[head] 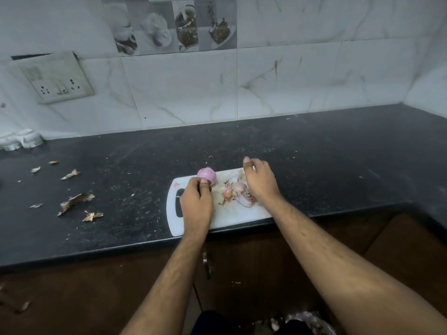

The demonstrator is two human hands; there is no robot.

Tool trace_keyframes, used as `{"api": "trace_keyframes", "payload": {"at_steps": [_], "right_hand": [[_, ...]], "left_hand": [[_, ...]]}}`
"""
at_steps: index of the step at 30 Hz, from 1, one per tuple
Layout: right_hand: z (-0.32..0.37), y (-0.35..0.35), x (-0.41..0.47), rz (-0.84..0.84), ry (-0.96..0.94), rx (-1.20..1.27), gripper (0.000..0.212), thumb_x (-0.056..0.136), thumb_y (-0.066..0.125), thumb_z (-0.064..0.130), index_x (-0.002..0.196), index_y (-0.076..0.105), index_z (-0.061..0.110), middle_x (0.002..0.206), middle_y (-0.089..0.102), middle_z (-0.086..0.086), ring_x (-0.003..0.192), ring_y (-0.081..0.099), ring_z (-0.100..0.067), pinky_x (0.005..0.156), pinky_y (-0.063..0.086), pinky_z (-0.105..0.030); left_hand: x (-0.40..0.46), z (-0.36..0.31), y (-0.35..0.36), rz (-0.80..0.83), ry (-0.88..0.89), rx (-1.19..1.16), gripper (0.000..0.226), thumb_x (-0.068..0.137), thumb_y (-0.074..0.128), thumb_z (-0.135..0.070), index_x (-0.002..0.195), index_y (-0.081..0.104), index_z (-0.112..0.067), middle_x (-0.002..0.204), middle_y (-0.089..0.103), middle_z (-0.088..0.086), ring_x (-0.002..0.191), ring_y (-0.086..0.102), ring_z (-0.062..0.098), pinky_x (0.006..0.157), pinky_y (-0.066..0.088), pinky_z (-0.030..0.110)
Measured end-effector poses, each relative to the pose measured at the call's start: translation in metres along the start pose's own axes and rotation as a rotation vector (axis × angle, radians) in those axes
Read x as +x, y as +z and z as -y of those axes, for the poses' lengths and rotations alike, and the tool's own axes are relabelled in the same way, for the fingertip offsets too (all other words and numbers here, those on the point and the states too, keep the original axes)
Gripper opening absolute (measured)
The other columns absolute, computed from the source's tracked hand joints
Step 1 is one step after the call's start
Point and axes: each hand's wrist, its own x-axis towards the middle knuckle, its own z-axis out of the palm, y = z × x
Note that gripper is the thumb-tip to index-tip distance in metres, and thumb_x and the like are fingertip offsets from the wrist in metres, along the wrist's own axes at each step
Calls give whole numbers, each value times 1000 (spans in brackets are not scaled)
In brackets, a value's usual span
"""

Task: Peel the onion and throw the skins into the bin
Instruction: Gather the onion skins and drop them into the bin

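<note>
A peeled pink onion [206, 174] rests on the far left part of a white cutting board [225, 217] at the counter's front edge. My left hand [197, 204] lies just in front of the onion, its fingertips touching the near side. A pile of pink and pale onion skins [238, 193] lies in the middle of the board. My right hand [260, 181] hovers over the right side of that pile with fingers curled down; whether it grips skins is hidden. A bin with a plastic liner [312, 321] shows at the bottom edge.
Dry brown skins [76, 201] are scattered on the black counter [314, 165] to the left. A white object [21, 139] stands at the far left by the tiled wall. A socket plate [56, 78] hangs on the wall. Brown cabinet doors [72, 298] are below the counter.
</note>
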Motion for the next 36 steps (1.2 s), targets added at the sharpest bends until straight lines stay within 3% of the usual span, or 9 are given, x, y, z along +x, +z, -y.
{"api": "trace_keyframes", "payload": {"at_steps": [5,8,12,16,20,24,27,31,36], "right_hand": [[-10,-2,21,351,-15,-42,52,107,34,53,145,54,25,144,58,6,133,55,-15,116,37,-37],[-17,0,17,423,-150,-75,45,104,41,57,131,63,29,124,66,13,108,65,-8,105,50,-43],[-22,4,8,524,-370,-93,25,97,51,58,108,63,38,104,67,8,99,68,-14,92,55,-45],[-22,3,9,562,-571,-294,27,96,53,60,120,57,47,112,60,15,111,54,-11,98,47,-40],[-23,5,5,625,-636,-457,39,91,57,61,127,58,45,128,54,18,118,48,-17,101,45,-44],[-19,3,-2,608,-647,-420,18,95,61,47,112,64,41,108,50,27,106,48,-11,94,47,-41],[-20,1,-4,525,-642,-431,5,96,63,32,100,66,32,96,50,18,94,47,-11,88,49,-42],[-24,-6,-5,336,-511,-507,12,97,58,22,106,66,21,107,56,8,104,49,-16,91,49,-40],[-27,-13,-19,228,-407,-488,21,98,56,11,112,68,19,117,59,4,108,55,-17,91,50,-34]], "left_hand": [[0,-1,2,29,-51,-9,31,110,46,-31,88,57,-12,80,63,-3,73,56,9,60,39,8],[7,3,6,-65,10,-10,25,103,60,-36,93,53,-14,89,58,-2,80,53,14,68,39,15],[13,13,16,-152,68,58,40,91,75,-40,108,49,-14,108,52,3,101,49,20,90,46,40],[19,13,19,-17,97,196,66,94,68,-43,151,37,-30,151,46,7,136,44,28,111,38,53],[31,16,16,146,77,258,54,104,54,-40,156,37,-41,155,52,-1,140,49,25,117,37,53],[32,14,15,167,73,261,53,101,61,-30,150,42,-40,139,63,-2,127,58,23,110,45,52],[27,12,13,143,96,258,52,103,58,-28,152,41,-34,140,62,3,125,58,26,108,47,50],[20,7,12,98,96,212,53,103,56,-42,151,40,-24,137,56,8,118,59,25,99,46,41],[23,14,14,-13,76,164,37,99,60,-46,114,50,-14,112,59,6,99,60,27,93,52,52]]}}
